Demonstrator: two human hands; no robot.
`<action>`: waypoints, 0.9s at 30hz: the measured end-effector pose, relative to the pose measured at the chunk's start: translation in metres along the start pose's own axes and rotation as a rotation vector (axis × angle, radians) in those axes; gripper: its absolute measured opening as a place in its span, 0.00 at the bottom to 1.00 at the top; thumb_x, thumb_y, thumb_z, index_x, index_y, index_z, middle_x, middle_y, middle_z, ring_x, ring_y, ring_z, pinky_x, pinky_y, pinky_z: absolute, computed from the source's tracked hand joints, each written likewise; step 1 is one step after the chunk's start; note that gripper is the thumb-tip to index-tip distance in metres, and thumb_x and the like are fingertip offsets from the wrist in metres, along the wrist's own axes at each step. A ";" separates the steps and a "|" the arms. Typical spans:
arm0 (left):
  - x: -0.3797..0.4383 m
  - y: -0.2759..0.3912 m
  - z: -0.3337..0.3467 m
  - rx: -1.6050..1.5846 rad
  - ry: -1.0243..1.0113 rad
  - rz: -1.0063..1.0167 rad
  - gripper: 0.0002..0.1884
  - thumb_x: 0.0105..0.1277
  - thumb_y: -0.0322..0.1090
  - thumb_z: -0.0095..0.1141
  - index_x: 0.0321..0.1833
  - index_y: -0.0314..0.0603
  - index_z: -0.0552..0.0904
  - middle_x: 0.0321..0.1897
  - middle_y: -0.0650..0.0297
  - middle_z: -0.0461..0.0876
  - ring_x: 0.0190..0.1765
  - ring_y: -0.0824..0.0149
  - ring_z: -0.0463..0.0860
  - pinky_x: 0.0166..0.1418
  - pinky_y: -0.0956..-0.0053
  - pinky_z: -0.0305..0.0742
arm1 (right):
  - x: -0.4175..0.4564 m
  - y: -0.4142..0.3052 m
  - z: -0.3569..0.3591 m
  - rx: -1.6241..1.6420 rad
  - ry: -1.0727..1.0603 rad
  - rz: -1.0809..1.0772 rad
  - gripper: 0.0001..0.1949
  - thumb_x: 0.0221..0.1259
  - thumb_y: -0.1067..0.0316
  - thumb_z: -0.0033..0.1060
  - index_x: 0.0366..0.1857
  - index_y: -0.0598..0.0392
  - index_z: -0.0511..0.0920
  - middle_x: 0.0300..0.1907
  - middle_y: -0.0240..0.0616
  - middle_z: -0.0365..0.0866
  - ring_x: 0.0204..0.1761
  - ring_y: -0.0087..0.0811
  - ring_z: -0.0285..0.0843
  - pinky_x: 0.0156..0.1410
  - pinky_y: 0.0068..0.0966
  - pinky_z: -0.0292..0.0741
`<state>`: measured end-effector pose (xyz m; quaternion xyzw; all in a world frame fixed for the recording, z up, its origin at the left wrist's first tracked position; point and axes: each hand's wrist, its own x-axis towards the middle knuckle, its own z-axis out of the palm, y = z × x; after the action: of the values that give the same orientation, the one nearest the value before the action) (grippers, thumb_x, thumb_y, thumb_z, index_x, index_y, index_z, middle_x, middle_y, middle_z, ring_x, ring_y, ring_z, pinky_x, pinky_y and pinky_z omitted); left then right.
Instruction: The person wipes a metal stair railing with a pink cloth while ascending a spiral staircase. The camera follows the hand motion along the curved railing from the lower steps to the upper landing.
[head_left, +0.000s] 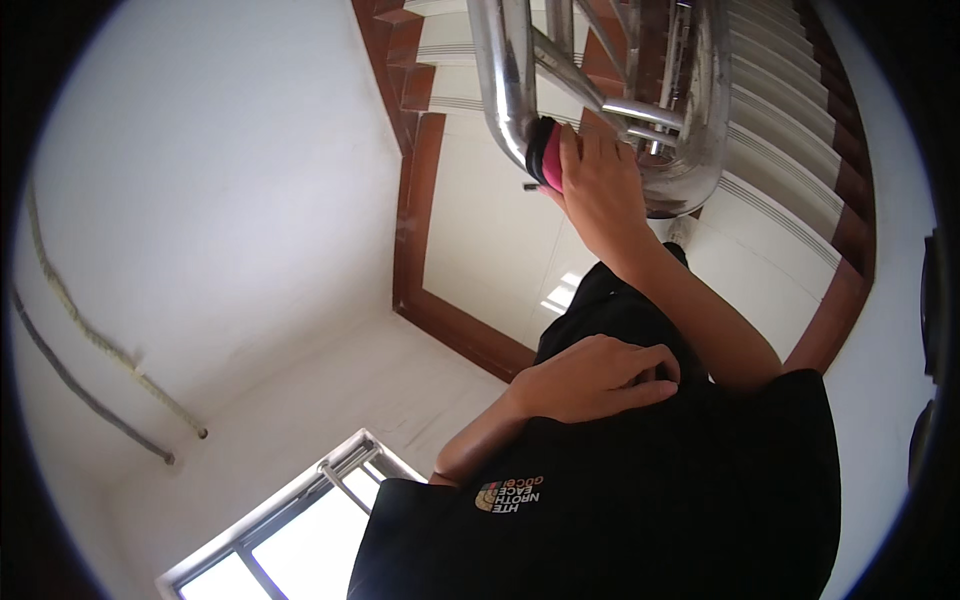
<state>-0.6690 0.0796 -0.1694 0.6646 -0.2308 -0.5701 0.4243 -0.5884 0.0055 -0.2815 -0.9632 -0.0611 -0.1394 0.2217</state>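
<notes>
My right hand (600, 176) reaches forward and grips a pink and black pad (548, 154), either a cloth or a sponge. The pad lies against the bend of a shiny metal stair handrail (511, 112), on its left tube. A small grey tip pokes out to the left below the pad; what it belongs to is hidden. My left hand (592, 379) is held in front of my black shirt at the waist, with the fingers loosely curled and a gap between thumb and forefinger. Nothing shows in it, though its palm is hidden.
Pale steps with red-brown edging run on both sides of the railing, at the left (457, 82) and right (780, 150). Below is a tiled landing (487, 225). A white wall (225, 150) stands at the left, and a metal-framed window (300, 499) is at the lower left.
</notes>
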 end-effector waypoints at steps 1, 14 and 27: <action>0.002 -0.001 -0.002 0.014 -0.008 0.034 0.16 0.73 0.46 0.45 0.47 0.38 0.76 0.20 0.59 0.76 0.26 0.61 0.76 0.34 0.68 0.69 | -0.005 0.006 -0.005 -0.037 0.010 -0.039 0.36 0.45 0.44 0.70 0.53 0.64 0.73 0.35 0.42 0.77 0.39 0.34 0.75 0.46 0.31 0.70; 0.008 -0.020 -0.048 0.182 -0.432 0.291 0.17 0.71 0.46 0.47 0.48 0.39 0.77 0.23 0.61 0.78 0.29 0.64 0.79 0.37 0.71 0.71 | 0.006 -0.044 0.039 -0.416 0.204 0.270 0.31 0.55 0.63 0.59 0.61 0.68 0.64 0.60 0.62 0.65 0.64 0.54 0.64 0.69 0.43 0.61; -0.042 -0.075 -0.147 0.200 -0.676 0.432 0.19 0.74 0.49 0.42 0.50 0.41 0.75 0.21 0.62 0.79 0.27 0.66 0.80 0.36 0.73 0.71 | 0.138 -0.027 0.023 -0.641 0.494 0.500 0.33 0.58 0.71 0.55 0.68 0.68 0.54 0.67 0.68 0.51 0.67 0.67 0.54 0.69 0.52 0.60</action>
<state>-0.5518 0.1967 -0.2094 0.4143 -0.5458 -0.6288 0.3677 -0.4563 0.0473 -0.2494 -0.9062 0.2731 -0.3186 -0.0518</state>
